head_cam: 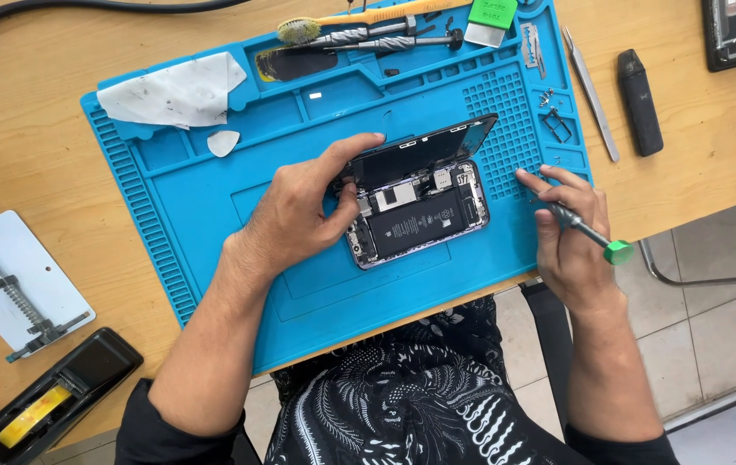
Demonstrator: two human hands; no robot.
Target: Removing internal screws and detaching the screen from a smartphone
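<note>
1. The opened dark smartphone with its battery and boards exposed (415, 220) lies near the middle of the blue silicone repair mat (213, 224), its long axis running left to right with a slight tilt
2. Its black screen panel (424, 151) is lifted along the far edge, hinged up and away from the person
3. The left hand (299, 215) is on the phone: its fingers curl over the raised screen's left end and the thumb rests by the phone's left edge
4. The right hand (570, 232) is just right of the phone, apart from it, closed around a slim screwdriver with a green cap (592, 234); its fingertips touch the mat's small-grid section
5. The left hand is thus the nearer one; metal tweezers (592, 90) lie well apart on the wooden table (24, 155)
</note>
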